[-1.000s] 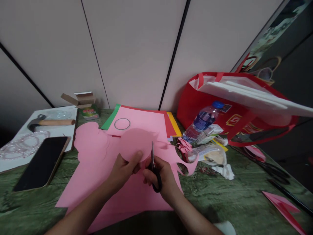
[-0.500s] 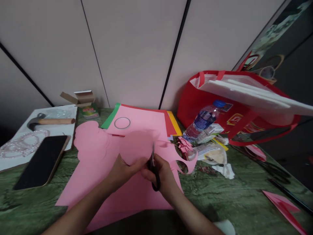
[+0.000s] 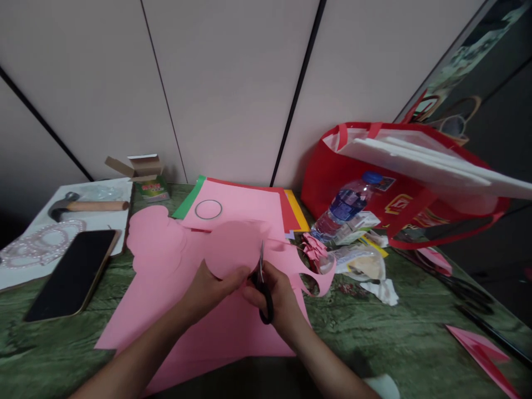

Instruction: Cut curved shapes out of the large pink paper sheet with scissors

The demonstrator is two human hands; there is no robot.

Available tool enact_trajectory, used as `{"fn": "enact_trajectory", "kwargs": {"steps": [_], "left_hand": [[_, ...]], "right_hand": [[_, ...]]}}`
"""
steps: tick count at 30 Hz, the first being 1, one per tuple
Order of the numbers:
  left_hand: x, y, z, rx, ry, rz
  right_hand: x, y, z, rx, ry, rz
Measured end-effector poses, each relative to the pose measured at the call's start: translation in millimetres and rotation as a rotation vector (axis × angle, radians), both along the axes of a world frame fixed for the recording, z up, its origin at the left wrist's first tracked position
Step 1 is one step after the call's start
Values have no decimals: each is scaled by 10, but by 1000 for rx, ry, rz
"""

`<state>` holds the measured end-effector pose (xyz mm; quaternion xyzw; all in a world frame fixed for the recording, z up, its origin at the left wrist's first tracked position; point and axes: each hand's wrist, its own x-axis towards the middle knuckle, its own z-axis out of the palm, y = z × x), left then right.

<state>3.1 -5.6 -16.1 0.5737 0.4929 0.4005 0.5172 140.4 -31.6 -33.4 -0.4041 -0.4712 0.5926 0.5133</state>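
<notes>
My left hand point(image 3: 216, 289) grips the lower edge of a round pink paper piece point(image 3: 233, 249), thumb on top. My right hand point(image 3: 272, 291) is closed around the black handles of a pair of scissors point(image 3: 265, 296). Their blades point away from me, upright along the right edge of the round piece, close to my left thumb. Beneath both hands lie larger pink paper sheets point(image 3: 199, 343). A stack of cut pink paper circles point(image 3: 155, 241) rests left of the hands. To the right is a pink paper offcut point(image 3: 328, 280) with round holes.
At left are a smartphone point(image 3: 72, 277), a hammer point(image 3: 95, 205), beads point(image 3: 45, 238) and an opened small box point(image 3: 152, 185). Coloured sheets with a thin ring point(image 3: 208, 200) lie behind. A water bottle point(image 3: 344, 205) and red bag point(image 3: 399, 183) stand at right, near more scissors point(image 3: 469, 293).
Hardly anything differs. The scissors and my right hand have shifted very slightly, and the view has tilted a little; both hands keep their hold.
</notes>
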Motion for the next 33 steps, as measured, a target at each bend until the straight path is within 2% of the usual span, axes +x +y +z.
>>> {"fn": "enact_trajectory", "kwargs": {"steps": [10,15,21,33], "left_hand": [[10,-10,36,19,-54,-42],[43,-2,92,27,-132,-120],[32,-5,69,35,-93,-70],[7,27,19,36,-54,-16]], "right_hand": [[5,-3,-24,-4,-41,-7],[5,-16,4,-24,-78,-19],[-8,-33,64,-63,-66,-37],[-12,-28,54,-83,-36,-37]]}}
